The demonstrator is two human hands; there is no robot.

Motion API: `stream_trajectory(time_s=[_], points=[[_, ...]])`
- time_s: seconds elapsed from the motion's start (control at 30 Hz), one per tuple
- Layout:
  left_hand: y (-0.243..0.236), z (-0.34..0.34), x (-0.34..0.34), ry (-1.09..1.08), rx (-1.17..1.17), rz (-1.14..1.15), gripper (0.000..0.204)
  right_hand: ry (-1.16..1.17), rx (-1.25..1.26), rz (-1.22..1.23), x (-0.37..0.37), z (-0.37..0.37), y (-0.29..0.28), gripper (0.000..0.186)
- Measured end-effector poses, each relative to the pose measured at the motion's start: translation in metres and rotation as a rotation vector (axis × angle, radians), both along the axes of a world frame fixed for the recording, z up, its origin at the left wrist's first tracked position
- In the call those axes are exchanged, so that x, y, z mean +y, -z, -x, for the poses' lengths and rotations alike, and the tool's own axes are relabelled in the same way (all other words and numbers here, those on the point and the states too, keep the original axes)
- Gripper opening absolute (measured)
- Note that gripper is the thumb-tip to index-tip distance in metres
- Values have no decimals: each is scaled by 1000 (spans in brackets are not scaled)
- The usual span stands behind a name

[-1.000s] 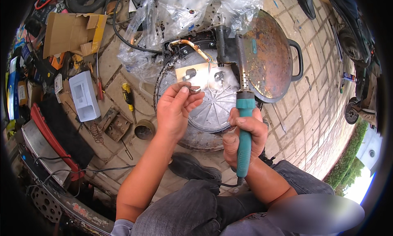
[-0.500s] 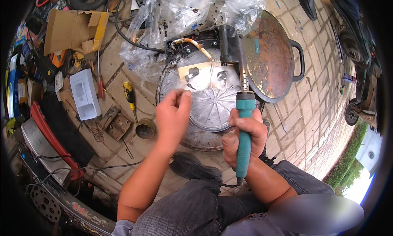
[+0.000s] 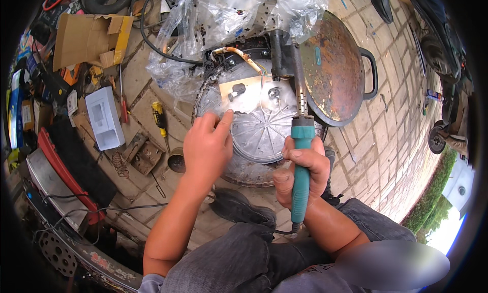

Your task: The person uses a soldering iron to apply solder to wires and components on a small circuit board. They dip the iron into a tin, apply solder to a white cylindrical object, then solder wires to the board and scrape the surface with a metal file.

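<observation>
My right hand (image 3: 305,173) is wrapped round the teal handle of a soldering iron (image 3: 301,163). Its slotted metal barrel points away from me, over the right side of a round metal motor or wheel part (image 3: 254,135). My left hand (image 3: 209,143) is at the left of that round part, index finger stretched out and other fingers bent; nothing shows in it. A pale card (image 3: 244,92) with dark burnt patches lies on the metal beyond the fingertip. Thin wires (image 3: 264,97) come from a scorched, sleeved cable (image 3: 236,54) onto it.
Clear plastic sheeting (image 3: 229,18) lies at the far side. A rusty lid-like disc (image 3: 333,71) with a black handle is at the right. Leftward are a yellow-black screwdriver (image 3: 159,117), a white plastic tray (image 3: 104,117), a small cup (image 3: 177,160) and a cardboard box (image 3: 91,38).
My left hand has shifted slightly left, and its index finger now points forward from a closer-fingered pose. My right hand keeps the soldering iron almost where it was.
</observation>
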State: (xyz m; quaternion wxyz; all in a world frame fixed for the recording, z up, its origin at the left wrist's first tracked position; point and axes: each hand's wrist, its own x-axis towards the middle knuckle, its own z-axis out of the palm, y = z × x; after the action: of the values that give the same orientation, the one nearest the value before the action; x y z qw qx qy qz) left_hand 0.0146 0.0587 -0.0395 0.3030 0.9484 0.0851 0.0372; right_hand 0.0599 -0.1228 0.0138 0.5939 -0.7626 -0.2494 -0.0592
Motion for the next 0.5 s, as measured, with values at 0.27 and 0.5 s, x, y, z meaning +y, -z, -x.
stream_trajectory(time_s=[0.27, 0.5], points=[[-53, 48, 34, -425, 363, 853, 29, -429, 91, 124, 18, -2, -4, 55], [-87, 154, 52, -79, 541, 1355, 39, -690, 362, 84, 65, 37, -8, 36]])
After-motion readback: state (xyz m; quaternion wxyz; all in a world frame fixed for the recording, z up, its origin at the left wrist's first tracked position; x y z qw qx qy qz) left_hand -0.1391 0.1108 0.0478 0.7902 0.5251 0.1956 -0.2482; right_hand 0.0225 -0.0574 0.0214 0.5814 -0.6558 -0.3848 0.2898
